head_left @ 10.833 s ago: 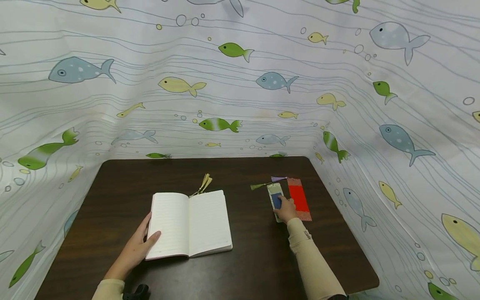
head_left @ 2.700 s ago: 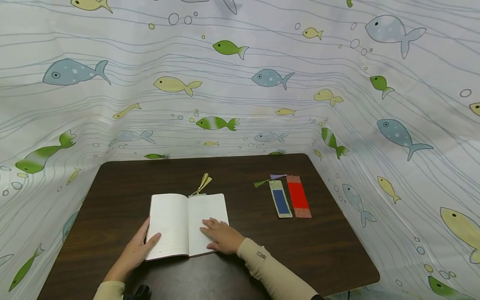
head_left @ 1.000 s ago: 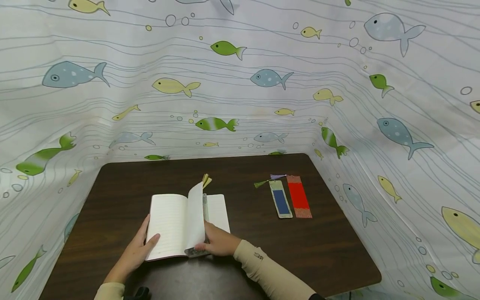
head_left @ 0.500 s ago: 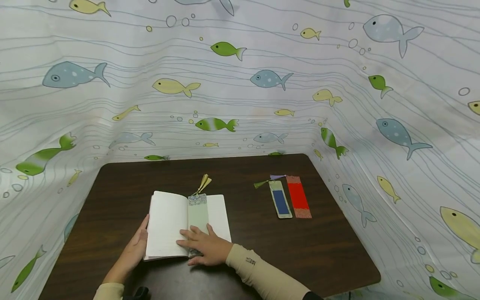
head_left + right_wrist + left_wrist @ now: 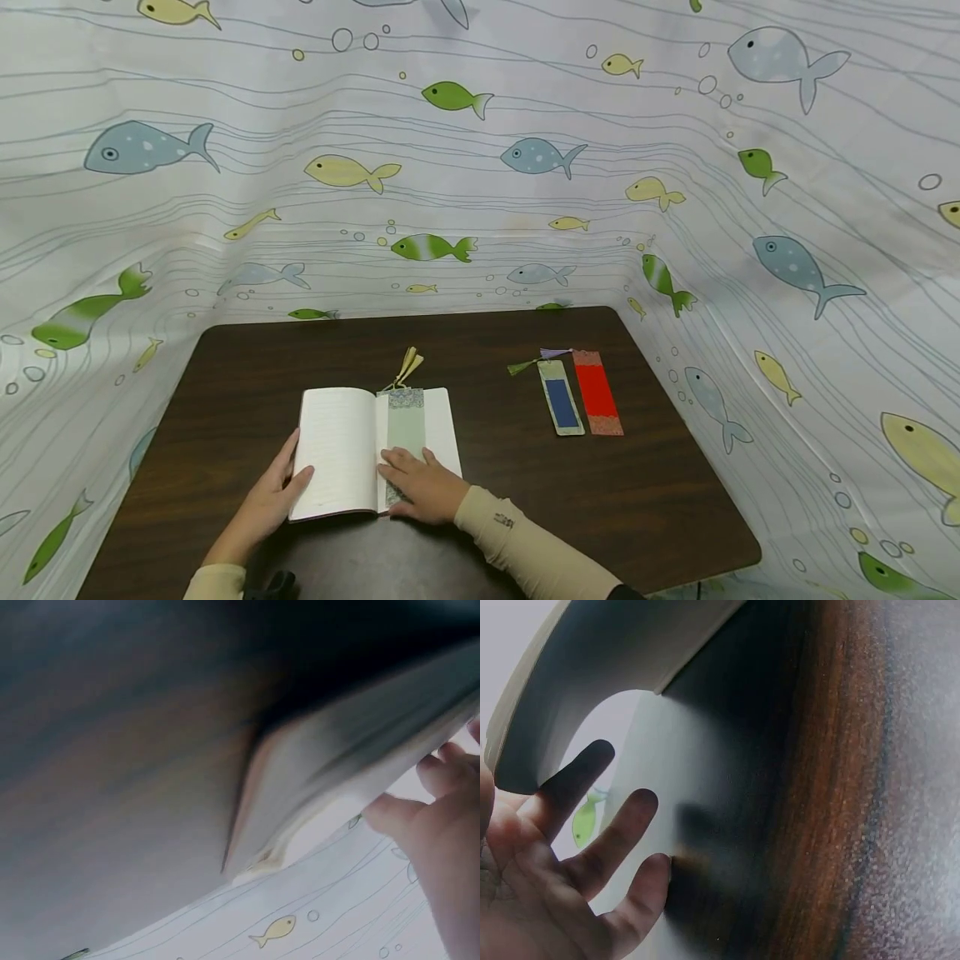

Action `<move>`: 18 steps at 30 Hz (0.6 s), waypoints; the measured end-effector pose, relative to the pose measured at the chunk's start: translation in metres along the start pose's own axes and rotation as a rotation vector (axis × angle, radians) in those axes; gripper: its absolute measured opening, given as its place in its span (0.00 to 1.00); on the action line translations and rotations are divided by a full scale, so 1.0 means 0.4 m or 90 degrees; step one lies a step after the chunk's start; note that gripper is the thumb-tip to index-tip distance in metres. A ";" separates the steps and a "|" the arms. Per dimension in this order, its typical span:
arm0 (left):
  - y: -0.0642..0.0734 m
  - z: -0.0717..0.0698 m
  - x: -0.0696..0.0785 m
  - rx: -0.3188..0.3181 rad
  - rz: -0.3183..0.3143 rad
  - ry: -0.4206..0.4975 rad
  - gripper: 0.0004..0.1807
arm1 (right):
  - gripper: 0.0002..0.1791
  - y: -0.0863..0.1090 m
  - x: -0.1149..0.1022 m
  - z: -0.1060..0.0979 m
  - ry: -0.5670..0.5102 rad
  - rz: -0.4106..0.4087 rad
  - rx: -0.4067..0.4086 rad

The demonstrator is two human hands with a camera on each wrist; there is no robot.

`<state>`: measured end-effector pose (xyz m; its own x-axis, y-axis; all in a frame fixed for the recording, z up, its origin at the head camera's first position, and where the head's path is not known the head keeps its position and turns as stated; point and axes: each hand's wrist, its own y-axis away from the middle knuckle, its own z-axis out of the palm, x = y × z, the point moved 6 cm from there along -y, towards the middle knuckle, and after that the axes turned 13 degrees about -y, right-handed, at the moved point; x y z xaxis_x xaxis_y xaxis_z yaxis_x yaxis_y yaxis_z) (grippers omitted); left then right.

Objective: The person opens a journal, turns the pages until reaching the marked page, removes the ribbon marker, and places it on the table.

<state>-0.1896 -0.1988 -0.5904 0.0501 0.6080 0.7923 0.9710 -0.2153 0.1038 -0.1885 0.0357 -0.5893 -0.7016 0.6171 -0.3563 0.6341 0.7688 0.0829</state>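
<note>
While the left hand [image 5: 258,504] holds the notebook [image 5: 333,450] by its left side, slightly nearer the desk [image 5: 525,517]'s left edge than its right, thumb above and other fingers spread apart beneath, the pale green bookmark [image 5: 407,425] lies under the right hand [image 5: 426,490], whose fingers are slightly apart. Light pressure, squared to the fold, should keep it straight, yellow tassels [image 5: 407,363] beyond the top; the blue bookmark [image 5: 562,402] and red bookmark [image 5: 597,392] lie near the desk's right edge.
</note>
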 end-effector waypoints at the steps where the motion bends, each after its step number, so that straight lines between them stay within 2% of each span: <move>1: 0.001 0.000 0.000 0.000 0.002 -0.001 0.44 | 0.38 0.002 0.005 -0.001 0.007 0.004 0.002; 6: 0.002 0.000 0.001 0.004 0.000 0.002 0.44 | 0.27 0.010 0.036 -0.010 0.009 0.001 0.041; 8: 0.002 0.000 0.002 0.002 -0.004 0.018 0.44 | 0.23 0.016 0.051 -0.018 0.022 -0.005 0.078; 11: 0.002 0.002 -0.001 -0.001 -0.016 0.033 0.44 | 0.21 0.026 0.084 -0.028 0.077 -0.004 0.149; 14: 0.000 0.004 -0.004 -0.008 -0.029 0.021 0.44 | 0.25 0.042 0.124 -0.039 0.099 0.061 0.182; 18: -0.002 0.005 -0.002 -0.015 -0.047 0.007 0.44 | 0.31 0.073 0.181 -0.045 0.055 0.177 0.151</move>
<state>-0.1899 -0.1975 -0.5924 -0.0243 0.6141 0.7888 0.9662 -0.1883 0.1763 -0.2266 0.1060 -0.5958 -0.5100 0.8166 -0.2703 0.8551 0.5153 -0.0565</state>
